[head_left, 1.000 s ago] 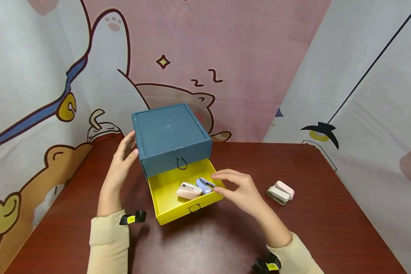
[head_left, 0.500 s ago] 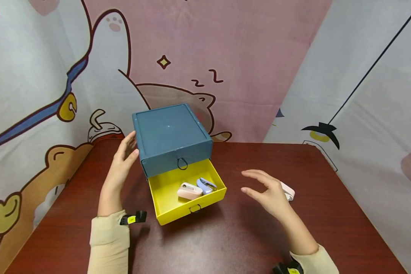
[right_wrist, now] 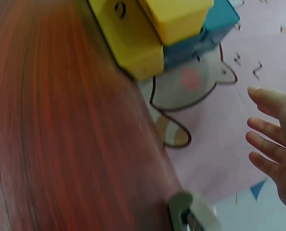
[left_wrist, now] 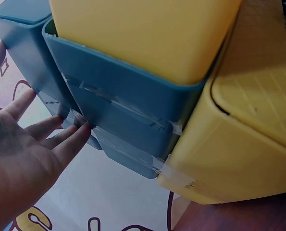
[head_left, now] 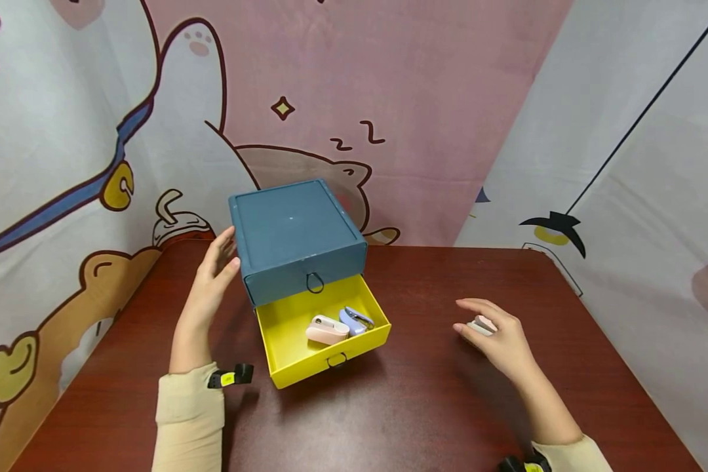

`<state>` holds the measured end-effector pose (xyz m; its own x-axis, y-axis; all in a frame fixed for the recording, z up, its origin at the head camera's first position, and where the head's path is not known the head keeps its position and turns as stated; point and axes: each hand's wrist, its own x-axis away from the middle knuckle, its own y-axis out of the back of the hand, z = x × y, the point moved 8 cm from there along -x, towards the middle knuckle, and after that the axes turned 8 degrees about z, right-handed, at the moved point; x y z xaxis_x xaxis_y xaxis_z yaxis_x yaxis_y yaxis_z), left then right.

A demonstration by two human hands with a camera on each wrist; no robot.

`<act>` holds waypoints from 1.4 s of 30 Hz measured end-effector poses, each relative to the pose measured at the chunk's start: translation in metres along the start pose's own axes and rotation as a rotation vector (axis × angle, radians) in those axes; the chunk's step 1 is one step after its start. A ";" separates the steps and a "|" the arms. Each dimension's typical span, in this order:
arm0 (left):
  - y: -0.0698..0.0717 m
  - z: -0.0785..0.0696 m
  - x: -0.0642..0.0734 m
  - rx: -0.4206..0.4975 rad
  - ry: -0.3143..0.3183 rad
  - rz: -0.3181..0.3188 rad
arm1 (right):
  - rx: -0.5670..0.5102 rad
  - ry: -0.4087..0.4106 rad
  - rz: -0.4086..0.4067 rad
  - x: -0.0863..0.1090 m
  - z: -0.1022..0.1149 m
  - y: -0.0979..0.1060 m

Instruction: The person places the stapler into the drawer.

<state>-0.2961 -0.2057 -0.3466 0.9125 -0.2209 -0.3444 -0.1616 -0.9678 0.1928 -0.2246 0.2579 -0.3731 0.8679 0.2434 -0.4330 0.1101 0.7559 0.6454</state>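
Note:
A small drawer cabinet with a blue top (head_left: 295,226) has its yellow drawer (head_left: 283,354) pulled out. Inside lie a pale pink stapler (head_left: 327,330) and a lilac stapler (head_left: 353,321), side by side. My left hand (head_left: 202,298) is at the cabinet's left side; in the left wrist view its spread fingertips rest on the blue side wall (left_wrist: 128,101). My right hand (head_left: 510,344), thumb and fingers apart, hovers over a pink and off-white stapler that it mostly covers. In the right wrist view this stapler (right_wrist: 200,214) shows at the bottom, apart from the fingers.
The dark red wooden table (head_left: 401,419) extends around the cabinet. A cartoon-print cloth (head_left: 436,118) hangs behind it. Small ring pulls (head_left: 336,360) are fixed to the drawer fronts.
My right hand has left the drawer's right edge, where the lilac stapler lies, and moved right to above the stapler on the table. The left hand has stayed in place.

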 end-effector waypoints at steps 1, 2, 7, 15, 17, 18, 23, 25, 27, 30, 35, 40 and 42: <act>0.000 0.000 0.000 -0.001 0.001 0.000 | 0.005 -0.028 0.003 0.002 -0.012 0.001; 0.000 0.000 0.000 -0.001 0.000 -0.001 | 0.007 -0.050 0.007 0.003 -0.023 0.002; -0.001 0.000 0.000 0.004 0.000 0.001 | 0.035 -0.128 0.001 0.011 -0.058 0.012; -0.001 0.000 -0.001 0.009 0.004 0.005 | 0.034 -0.267 0.027 0.022 -0.098 0.016; -0.001 0.000 -0.001 0.008 0.005 0.005 | 0.042 -0.289 0.036 0.024 -0.104 0.016; -0.001 0.000 -0.001 0.007 0.004 0.005 | 0.051 -0.294 0.039 0.025 -0.107 0.016; -0.001 -0.001 -0.001 0.006 0.003 0.006 | 0.094 -0.306 0.055 0.028 -0.115 0.017; -0.001 -0.001 0.000 0.008 0.004 0.007 | 0.096 -0.316 0.059 0.028 -0.118 0.017; -0.001 -0.001 0.000 0.006 0.006 0.007 | 0.094 -0.323 0.063 0.029 -0.121 0.018; 0.000 -0.001 0.000 0.004 0.008 0.005 | 0.082 -0.344 0.078 0.029 -0.125 0.018; -0.001 -0.001 0.000 0.004 0.007 0.008 | 0.009 -0.416 0.136 0.030 -0.133 0.015; -0.001 -0.001 0.000 0.002 0.006 0.006 | -0.017 -0.468 0.161 0.031 -0.142 0.013; -0.001 -0.001 0.000 0.001 0.004 0.003 | -0.009 -0.471 0.152 0.031 -0.144 0.013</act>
<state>-0.2958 -0.2049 -0.3459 0.9134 -0.2238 -0.3399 -0.1650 -0.9671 0.1934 -0.2662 0.3627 -0.4680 0.9987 0.0515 -0.0011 -0.0373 0.7386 0.6731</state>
